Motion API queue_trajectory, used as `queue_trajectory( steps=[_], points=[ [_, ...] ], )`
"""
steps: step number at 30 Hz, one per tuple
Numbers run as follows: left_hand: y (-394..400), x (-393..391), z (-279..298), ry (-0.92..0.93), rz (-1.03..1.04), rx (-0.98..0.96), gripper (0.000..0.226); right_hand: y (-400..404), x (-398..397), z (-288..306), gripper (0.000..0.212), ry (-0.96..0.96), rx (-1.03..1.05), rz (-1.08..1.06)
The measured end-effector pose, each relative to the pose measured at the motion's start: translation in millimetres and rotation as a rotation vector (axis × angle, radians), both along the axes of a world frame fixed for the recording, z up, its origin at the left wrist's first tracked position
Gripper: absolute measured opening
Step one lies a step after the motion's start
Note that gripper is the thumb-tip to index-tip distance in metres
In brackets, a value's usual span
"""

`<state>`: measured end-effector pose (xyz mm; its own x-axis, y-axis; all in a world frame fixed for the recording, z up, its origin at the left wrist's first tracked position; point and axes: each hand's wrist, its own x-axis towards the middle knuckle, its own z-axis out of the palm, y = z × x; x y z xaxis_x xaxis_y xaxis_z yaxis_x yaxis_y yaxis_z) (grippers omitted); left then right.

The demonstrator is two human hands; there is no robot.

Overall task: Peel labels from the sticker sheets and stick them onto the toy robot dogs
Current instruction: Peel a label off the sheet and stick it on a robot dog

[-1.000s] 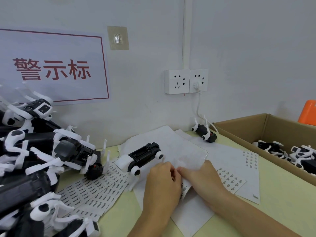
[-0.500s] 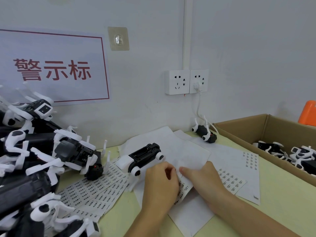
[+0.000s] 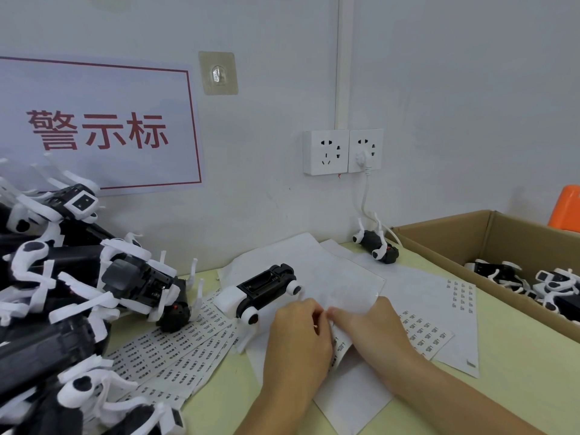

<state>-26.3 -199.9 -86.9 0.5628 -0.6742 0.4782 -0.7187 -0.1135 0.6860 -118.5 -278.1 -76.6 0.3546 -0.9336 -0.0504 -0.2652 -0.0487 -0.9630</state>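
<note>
The toy robot dog (image 3: 263, 291) lies on its back on the desk (image 3: 518, 372), long axis running from near-left to far-right. Just beside it, left hand (image 3: 296, 337) and right hand (image 3: 373, 329) pinch a sticker sheet (image 3: 340, 343) between curled fingertips.

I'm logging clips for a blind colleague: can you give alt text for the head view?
A person's left hand and right hand meet over a white sticker sheet on a pale yellow table, picking at a label. A black-and-white toy robot dog lies just beyond; more are piled at left and in a cardboard box at right.
</note>
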Motion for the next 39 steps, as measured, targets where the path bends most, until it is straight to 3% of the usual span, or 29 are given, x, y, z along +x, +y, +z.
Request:
queue_trajectory(
  steps=[14,16,19,22,27,32,35,39],
  points=[
    [5,-5,6,-0.392,0.033,0.192,0.021,3,1,0,0.028,0.031,-0.092,0.035],
    [7,-6,9,-0.465,0.032,0.219,0.031,2,0,1,0.028,0.024,-0.08,0.05],
    [9,-8,15,-0.557,0.017,0.216,0.064,2,-1,3,0.025,0.004,-0.065,0.093],
    [5,-5,9,-0.49,0.008,0.105,0.062,3,-2,5,0.027,-0.002,-0.049,0.105],
    [3,3,1,-0.167,0.029,0.062,0.024,0,-2,4,0.042,-0.02,0.034,0.078],
    [3,9,5,0.211,-0.024,-0.117,0.027,-4,-4,5,0.03,-0.091,0.114,0.069],
    [2,11,6,0.307,-0.029,-0.12,0.023,-5,-4,5,0.033,-0.096,0.131,0.076],
    [3,10,7,0.303,-0.066,-0.088,0.019,-5,-2,5,0.037,-0.102,0.138,0.079]
  ],
)
